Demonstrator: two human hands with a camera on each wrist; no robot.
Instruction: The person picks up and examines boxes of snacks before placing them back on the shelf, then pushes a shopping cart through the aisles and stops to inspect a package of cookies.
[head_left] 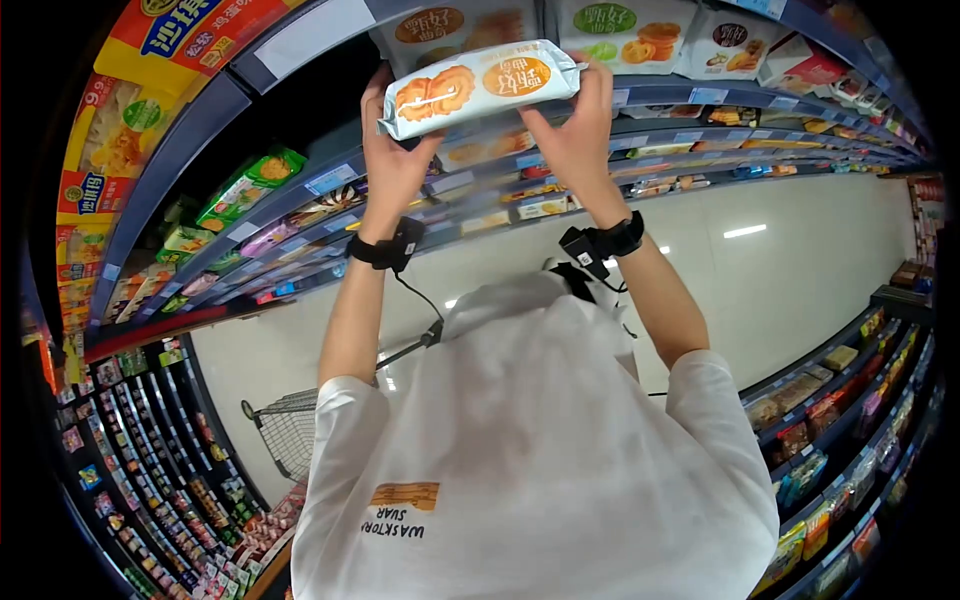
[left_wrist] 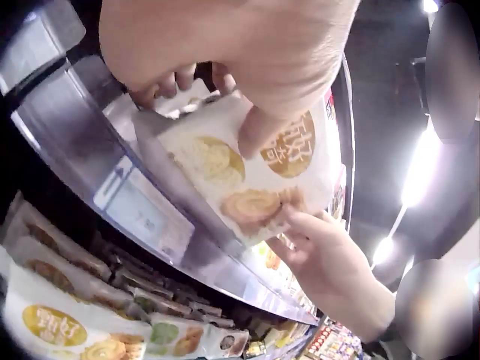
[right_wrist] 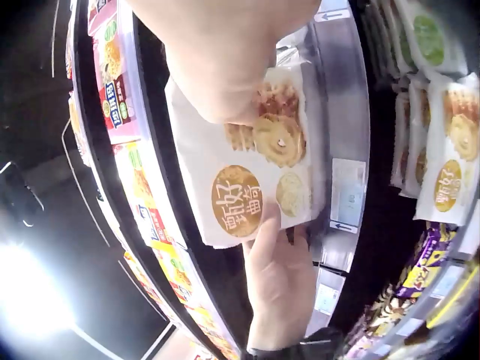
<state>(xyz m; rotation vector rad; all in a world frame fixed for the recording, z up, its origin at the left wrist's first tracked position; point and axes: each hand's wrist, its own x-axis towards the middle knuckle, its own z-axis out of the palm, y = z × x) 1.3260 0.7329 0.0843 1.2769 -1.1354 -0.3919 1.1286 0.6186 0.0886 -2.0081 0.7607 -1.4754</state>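
Note:
A white pack of cookies (head_left: pixel 480 88), printed with cookies and an orange oval label, is held up between two hands at the shelf front. The left hand (head_left: pixel 393 170) grips one end and the right hand (head_left: pixel 582 140) the other. In the left wrist view, the left thumb lies across the pack's printed face (left_wrist: pixel 232 176), while the right hand (left_wrist: pixel 326 262) holds the far end. Seen from the right wrist, the left thumb presses on the pack (right_wrist: pixel 217 161) near its oval label, and the left hand (right_wrist: pixel 281 292) has its other fingers partly hidden behind.
Similar white cookie packs (head_left: pixel 625 35) stand on the shelf behind. A green pack (head_left: pixel 250 188) sits at the left, near yellow and red packages (head_left: pixel 120 130). A shelf edge with price tags (head_left: pixel 330 180) runs below the hands. A wire shopping cart (head_left: pixel 285 430) stands on the aisle floor.

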